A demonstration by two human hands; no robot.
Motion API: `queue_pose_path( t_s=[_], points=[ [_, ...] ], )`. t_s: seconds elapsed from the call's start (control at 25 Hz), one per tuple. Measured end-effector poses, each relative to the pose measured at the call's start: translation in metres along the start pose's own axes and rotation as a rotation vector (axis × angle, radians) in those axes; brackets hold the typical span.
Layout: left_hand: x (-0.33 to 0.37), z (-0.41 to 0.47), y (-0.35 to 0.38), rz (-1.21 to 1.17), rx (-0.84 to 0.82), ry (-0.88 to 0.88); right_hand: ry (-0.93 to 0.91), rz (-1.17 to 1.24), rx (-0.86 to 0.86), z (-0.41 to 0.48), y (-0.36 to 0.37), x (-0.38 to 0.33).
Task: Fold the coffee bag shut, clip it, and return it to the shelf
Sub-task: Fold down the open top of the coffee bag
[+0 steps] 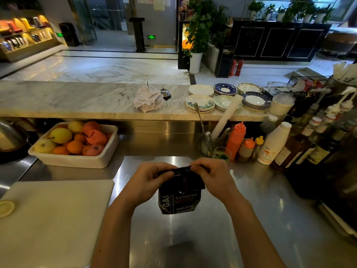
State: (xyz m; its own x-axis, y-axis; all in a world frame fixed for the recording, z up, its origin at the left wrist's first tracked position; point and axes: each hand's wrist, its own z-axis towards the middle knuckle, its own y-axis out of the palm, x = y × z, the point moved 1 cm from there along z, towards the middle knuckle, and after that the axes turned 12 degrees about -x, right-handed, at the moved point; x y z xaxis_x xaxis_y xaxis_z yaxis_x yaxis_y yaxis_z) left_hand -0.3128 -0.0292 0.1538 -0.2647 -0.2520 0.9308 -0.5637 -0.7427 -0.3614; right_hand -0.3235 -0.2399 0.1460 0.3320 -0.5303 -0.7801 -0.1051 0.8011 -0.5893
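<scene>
Centre of the frame, low down: both hands are on the coffee bag, a black pouch with white lettering, held upright over the steel counter. Whether its base touches the steel or hangs just above it cannot be told from here.

The left hand grips the bag's top edge from the left side of the picture, fingers curled and pressed together over the rolled-down flap, thumb tucked against the front. The right hand mirrors it from the right — fingertips bunched and pinching the same folded strip, knuckles up. The two hands are near one another, with a short run of the black fold showing between them. The top of the bag is doubled over into a flat band; below it the body bulges out, printed side to the camera.

Lower left of the frame, a white cutting board lies flat on the counter, a pale round slice at its left edge. Above that, middle left, a white tub of fruit — oranges, yellow apples, a pink one. Middle right, an orange squeeze bottle and a white bottle stand among darker syrup bottles. Behind them, on the marble ledge, stacked saucers sit right of a spike of paper slips.
</scene>
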Motion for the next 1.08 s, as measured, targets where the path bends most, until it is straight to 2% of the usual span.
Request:
queue_pose_path(
  t_s=[0.2, 0.28, 0.4, 0.48, 0.52, 0.6, 0.68, 0.88, 1.08],
  points=[
    [-0.003, -0.004, 0.007, -0.260, 0.104, -0.004, 0.006, 0.054, 0.154, 0.004, -0.009, -0.003],
    [-0.007, -0.003, 0.012, -0.248, 0.168, 0.009, -0.006, 0.056, 0.170, 0.006, -0.009, -0.006],
    [-0.012, 0.001, 0.013, -0.247, 0.278, 0.023, 0.040, 0.296, 0.128, 0.004, -0.008, -0.005],
    [-0.014, 0.003, 0.010, -0.265, 0.303, 0.037, 0.120, 0.479, 0.053, 0.000, -0.007, 0.002],
    [-0.013, 0.004, 0.007, -0.258, 0.303, 0.047, 0.146, 0.497, 0.013, -0.001, -0.004, 0.004],
    [-0.010, 0.004, 0.004, -0.223, 0.277, 0.065, 0.141, 0.436, 0.007, -0.001, 0.003, 0.006],
    [-0.007, 0.005, 0.003, -0.226, 0.257, 0.061, 0.115, 0.383, 0.091, 0.003, 0.005, 0.001],
    [-0.003, 0.010, 0.008, -0.354, 0.239, 0.020, 0.093, 0.296, 0.219, 0.007, 0.003, -0.004],
    [-0.006, 0.015, 0.013, -0.262, 0.341, 0.006, 0.087, 0.390, 0.121, 0.005, 0.001, -0.005]
  ],
)
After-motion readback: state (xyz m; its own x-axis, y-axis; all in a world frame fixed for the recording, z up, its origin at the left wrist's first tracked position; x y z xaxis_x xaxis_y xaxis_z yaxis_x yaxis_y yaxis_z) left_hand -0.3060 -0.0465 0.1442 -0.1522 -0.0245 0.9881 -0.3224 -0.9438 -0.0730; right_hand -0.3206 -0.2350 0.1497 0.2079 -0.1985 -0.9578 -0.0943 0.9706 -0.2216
